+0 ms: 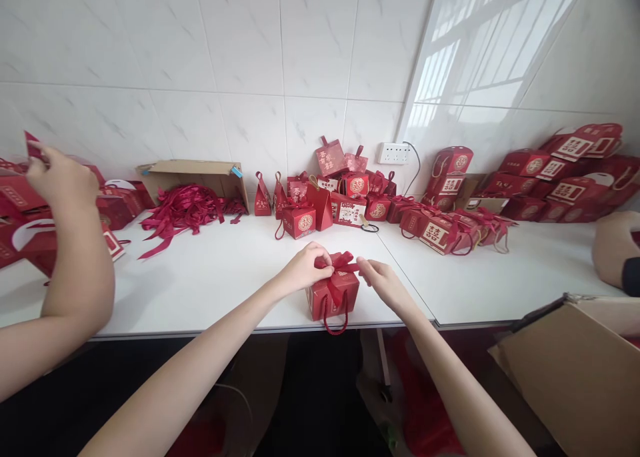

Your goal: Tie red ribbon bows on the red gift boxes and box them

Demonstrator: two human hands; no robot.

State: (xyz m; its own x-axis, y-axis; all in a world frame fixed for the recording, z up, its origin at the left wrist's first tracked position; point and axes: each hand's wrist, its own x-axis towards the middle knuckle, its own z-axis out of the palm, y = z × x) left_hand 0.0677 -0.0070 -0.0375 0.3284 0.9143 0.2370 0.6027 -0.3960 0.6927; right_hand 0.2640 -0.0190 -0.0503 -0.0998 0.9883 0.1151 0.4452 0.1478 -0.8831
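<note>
A small red gift box stands at the white table's front edge, its red cord handle hanging over the front. On its top lies a red ribbon bow. My left hand pinches the bow's left loop between thumb and fingers. At the right side of the box, my right hand has its fingers closed on the ribbon's right part. Both hands are just above the box top, one on each side of the bow's knot.
Behind the box, more red gift boxes crowd by the wall. A cardboard box with loose red ribbons is back left. Another person's arm reaches in at left. Stacked boxes and an open carton are right.
</note>
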